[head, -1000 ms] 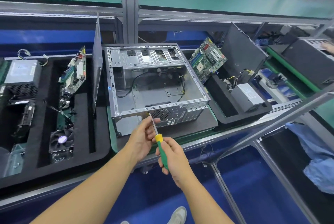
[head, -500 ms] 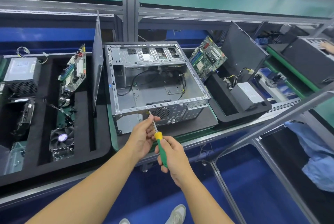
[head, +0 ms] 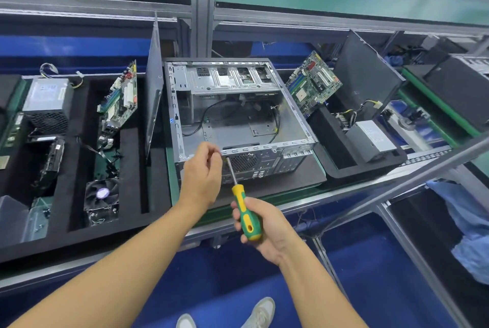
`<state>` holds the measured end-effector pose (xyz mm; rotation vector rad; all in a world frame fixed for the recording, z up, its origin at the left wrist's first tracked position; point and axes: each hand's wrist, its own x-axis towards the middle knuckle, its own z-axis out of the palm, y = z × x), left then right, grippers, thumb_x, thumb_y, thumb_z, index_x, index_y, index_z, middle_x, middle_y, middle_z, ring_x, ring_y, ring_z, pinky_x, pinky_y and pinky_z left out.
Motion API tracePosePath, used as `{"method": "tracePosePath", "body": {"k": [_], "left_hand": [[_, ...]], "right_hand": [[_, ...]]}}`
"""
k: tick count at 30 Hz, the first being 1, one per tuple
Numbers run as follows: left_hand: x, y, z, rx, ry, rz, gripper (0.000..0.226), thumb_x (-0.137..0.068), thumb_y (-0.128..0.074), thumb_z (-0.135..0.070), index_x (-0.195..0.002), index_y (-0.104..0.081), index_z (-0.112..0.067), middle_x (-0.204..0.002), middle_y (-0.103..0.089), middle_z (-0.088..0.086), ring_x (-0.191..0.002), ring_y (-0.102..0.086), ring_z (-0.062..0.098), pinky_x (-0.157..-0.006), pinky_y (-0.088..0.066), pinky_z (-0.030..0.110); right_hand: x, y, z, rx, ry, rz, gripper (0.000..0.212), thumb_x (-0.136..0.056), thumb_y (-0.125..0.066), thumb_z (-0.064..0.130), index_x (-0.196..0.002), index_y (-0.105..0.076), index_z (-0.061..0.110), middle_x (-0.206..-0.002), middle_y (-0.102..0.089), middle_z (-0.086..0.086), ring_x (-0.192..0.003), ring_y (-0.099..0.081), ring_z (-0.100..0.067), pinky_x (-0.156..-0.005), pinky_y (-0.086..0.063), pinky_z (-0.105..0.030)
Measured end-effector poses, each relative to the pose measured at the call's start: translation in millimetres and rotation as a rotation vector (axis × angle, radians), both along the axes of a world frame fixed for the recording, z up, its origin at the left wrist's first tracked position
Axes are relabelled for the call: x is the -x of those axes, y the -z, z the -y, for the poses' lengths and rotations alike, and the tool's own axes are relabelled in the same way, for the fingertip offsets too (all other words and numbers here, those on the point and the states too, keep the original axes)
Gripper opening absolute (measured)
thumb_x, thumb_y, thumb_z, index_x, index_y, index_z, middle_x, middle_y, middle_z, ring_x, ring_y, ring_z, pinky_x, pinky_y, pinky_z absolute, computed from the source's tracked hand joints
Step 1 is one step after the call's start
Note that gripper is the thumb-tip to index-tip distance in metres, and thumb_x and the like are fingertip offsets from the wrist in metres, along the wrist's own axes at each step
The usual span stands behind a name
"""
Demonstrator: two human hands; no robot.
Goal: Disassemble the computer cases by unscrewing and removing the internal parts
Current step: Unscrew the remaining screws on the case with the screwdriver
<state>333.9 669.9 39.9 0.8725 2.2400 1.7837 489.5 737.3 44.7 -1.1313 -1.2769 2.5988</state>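
1. The right hand (head: 267, 232) is wrapped round the green-and-yellow handle of the screwdriver (head: 244, 211), fingers curled about it, low in front of the bench.
2. The screwdriver's shaft slants up and to the left. Its tip is at the near wall of the case (head: 238, 121), just left of the round fan grille and just under the top rail.
3. The left hand (head: 202, 179) is at the same spot, its back to the camera. Its fingers are curled, with thumb and fingertips drawn together beside the tip. Whether they pinch a screw cannot be told.
4. The case lies open side up on a black mat in the middle of the bench, between two foam trays. Inside it are bare metal, drive bays at the far end and a few black cables.
5. A grey panel (head: 154, 84) stands on edge just left of the case.
6. The left tray (head: 129, 168) holds a supply (head: 47, 100) at the far end, a board (head: 120, 100) leaning upright, and a fan (head: 102, 195) nearer.
7. The right tray (head: 344, 171) holds a second board (head: 315, 81) leaning by the case, a dark panel (head: 367, 76) upright behind it, and a second supply (head: 373, 139).
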Motion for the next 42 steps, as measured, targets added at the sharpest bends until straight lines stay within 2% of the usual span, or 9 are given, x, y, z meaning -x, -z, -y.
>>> {"method": "tracePosePath", "body": {"k": [5, 7, 10, 15, 19, 25, 31, 37, 42], "left_hand": [[42.1, -25.5, -14.2, 0.511, 0.043, -0.452, 0.036, -0.093, -0.05, -0.024, -0.127, -0.06, -0.019, -0.116, -0.061, 0.002, -0.109, -0.055, 0.022, -0.087, -0.048, 0.039], [58.9, -33.9, -16.3, 0.785, 0.25, -0.458, 0.046, -0.09, -0.053, -0.03, -0.135, -0.056, -0.022, -0.119, -0.055, 0.006, -0.118, -0.051, 0.028, -0.094, -0.047, 0.041], [69.4, -31.3, -16.9, 1.014, 0.496, -0.529, 0.029, -0.085, -0.058, -0.034, -0.111, -0.06, -0.02, -0.1, -0.05, 0.001, -0.107, -0.055, 0.028, -0.089, -0.047, 0.042], [74.4, -19.9, -20.0, 0.958, 0.458, -0.576, 0.043, -0.095, -0.058, -0.05, -0.132, -0.053, -0.029, -0.122, -0.059, -0.004, -0.112, -0.057, 0.022, -0.091, -0.045, 0.039], [74.2, -11.0, -18.6, 0.879, 0.415, -0.634, 0.039, -0.094, -0.057, -0.053, -0.126, -0.058, -0.031, -0.116, -0.061, -0.007, -0.108, -0.059, 0.02, -0.088, -0.044, 0.038], [71.4, -8.6, -19.0, 0.857, 0.38, -0.678, 0.036, -0.095, -0.055, -0.052, -0.123, -0.061, -0.029, -0.108, -0.058, -0.007, -0.105, -0.058, 0.02, -0.085, -0.043, 0.038], [70.5, -9.6, -17.8, 0.855, 0.386, -0.668, 0.036, -0.096, -0.055, -0.052, -0.121, -0.061, -0.026, -0.106, -0.057, -0.006, -0.103, -0.058, 0.021, -0.084, -0.042, 0.037], [70.1, -11.0, -17.0, 0.86, 0.389, -0.685, 0.036, -0.096, -0.054, -0.051, -0.121, -0.061, -0.027, -0.106, -0.058, -0.005, -0.104, -0.058, 0.021, -0.085, -0.043, 0.038], [69.5, -11.8, -17.4, 0.865, 0.394, -0.681, 0.035, -0.097, -0.053, -0.051, -0.122, -0.061, -0.028, -0.109, -0.058, -0.005, -0.107, -0.059, 0.022, -0.085, -0.04, 0.037]], "right_hand": [[5.9, 7.4, 8.7, -0.449, 0.094, 0.142, 0.022, -0.093, -0.065, 0.009, -0.088, -0.045, 0.014, -0.083, -0.053, -0.008, -0.056, -0.056, -0.012, -0.044, -0.045, -0.026], [7.5, 5.3, 9.1, -0.556, 0.047, 0.175, 0.021, -0.092, -0.064, 0.012, -0.09, -0.044, 0.016, -0.086, -0.055, -0.007, -0.056, -0.056, -0.012, -0.042, -0.041, -0.024], [11.4, 1.2, 10.6, -0.48, 0.022, 0.204, 0.021, -0.093, -0.064, 0.016, -0.095, -0.043, 0.017, -0.089, -0.052, -0.004, -0.05, -0.05, -0.01, -0.04, -0.035, -0.023], [11.8, -4.6, 5.5, -0.115, 0.069, 0.102, 0.013, -0.097, -0.057, 0.021, -0.098, -0.052, 0.009, -0.084, -0.053, -0.007, -0.051, -0.049, -0.015, -0.039, -0.033, -0.024], [9.0, -8.9, 2.7, 0.144, -0.016, 0.036, 0.037, -0.098, -0.04, 0.022, -0.1, -0.066, -0.005, -0.078, -0.063, -0.013, -0.057, -0.052, -0.019, -0.044, -0.043, -0.028], [6.6, 0.8, 10.3, -0.266, -0.012, 0.08, 0.014, -0.098, -0.062, 0.021, -0.09, -0.063, 0.009, -0.079, -0.056, -0.006, -0.063, -0.055, -0.019, -0.052, -0.051, -0.032], [11.3, 3.0, 22.3, -0.721, -0.036, 0.252, 0.02, -0.092, -0.061, 0.026, -0.088, -0.042, 0.024, -0.085, -0.051, 0.0, -0.051, -0.058, -0.012, -0.043, -0.049, -0.027], [8.9, -18.4, 1.3, -0.13, -0.129, 0.201, 0.035, -0.105, -0.041, 0.031, -0.113, -0.059, 0.002, -0.088, -0.063, -0.012, -0.056, -0.054, -0.019, -0.048, -0.043, -0.03], [1.4, -13.4, -5.9, -0.428, -0.193, 0.202, 0.011, -0.098, -0.063, 0.021, -0.093, -0.057, 0.013, -0.077, -0.068, -0.002, -0.057, -0.054, -0.012, -0.055, -0.045, -0.029]]}}
